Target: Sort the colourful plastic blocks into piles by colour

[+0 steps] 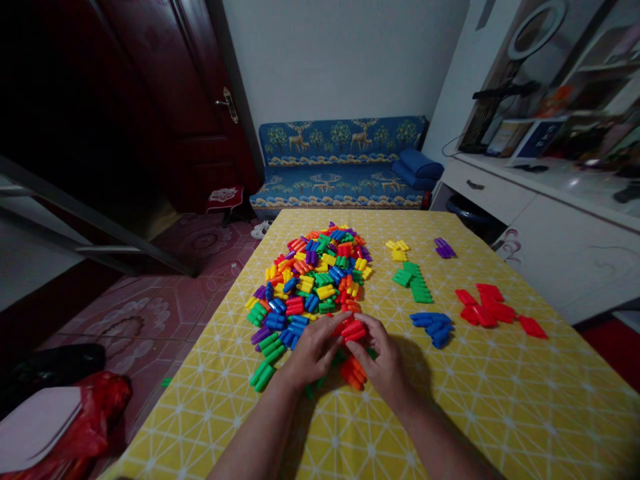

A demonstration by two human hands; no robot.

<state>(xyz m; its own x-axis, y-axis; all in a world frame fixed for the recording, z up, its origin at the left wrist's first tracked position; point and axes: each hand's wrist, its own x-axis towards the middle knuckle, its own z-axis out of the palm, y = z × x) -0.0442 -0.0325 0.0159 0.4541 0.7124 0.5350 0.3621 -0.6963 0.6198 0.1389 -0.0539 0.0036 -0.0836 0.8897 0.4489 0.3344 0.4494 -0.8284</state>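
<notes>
At the near edge of a pile of colourful plastic building blocks [325, 279], my left hand [315, 348] and my right hand [381, 357] come together. Between them is a red building block [354, 331] made of joined rounded tubes. My right thumb and fingers close around it, and my left fingers pinch its other side, where more red shows. Orange blocks [353, 371] lie under my hands, and green blocks [262, 377] lie left of my left wrist. My fingers partly hide the pieces beneath.
Sorted by colour on the right of the yellow table [480, 407] are red blocks [493, 308], blue blocks [434, 327], green blocks [414, 283], yellow blocks [398, 249] and purple blocks [444, 248]. Beyond stand a blue sofa [330, 177] and a white cabinet [565, 230].
</notes>
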